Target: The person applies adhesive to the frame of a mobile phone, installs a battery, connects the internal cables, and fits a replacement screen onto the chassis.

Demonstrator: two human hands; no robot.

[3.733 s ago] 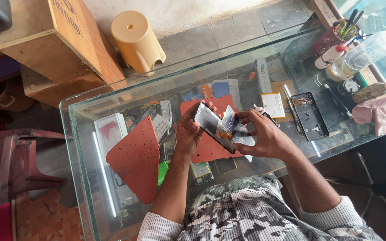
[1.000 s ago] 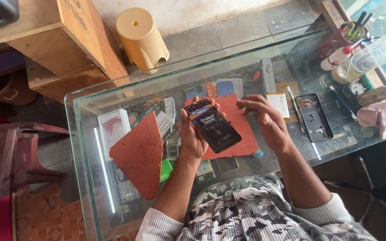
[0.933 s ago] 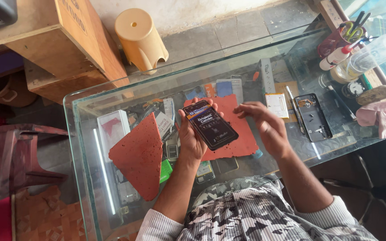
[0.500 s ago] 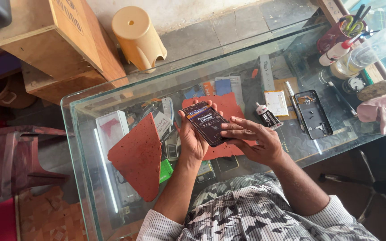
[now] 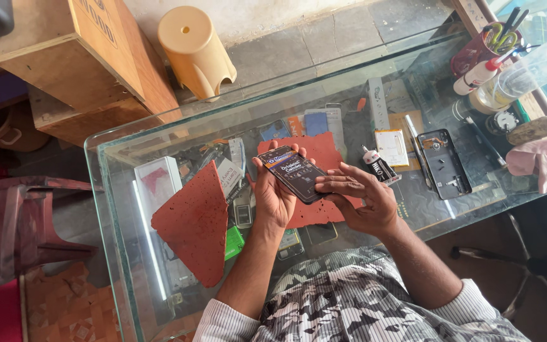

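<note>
While you sit at the glass tabletop (image 5: 159, 136), the scene reads as follows.
Left hand: your left hand (image 5: 273, 196) cradles a dark phone (image 5: 294, 175) from below, its fingers (image 5: 257, 166) wrapped round the edges and grasping it.
Right hand: your right hand (image 5: 363, 201) rests its fingers (image 5: 329, 187) on the phone's lower right edge, pinching that edge rather than spread loose.
Phone: it is held above the tabletop, screen up, over a red mat (image 5: 314, 149).
Near right: a small glue bottle (image 5: 378, 166) lies just beside your right hand; a phone back frame (image 5: 444, 164) lies further right.
Left: a second red mat piece (image 5: 194, 221) lies on the glass, well apart from the phone.
</note>
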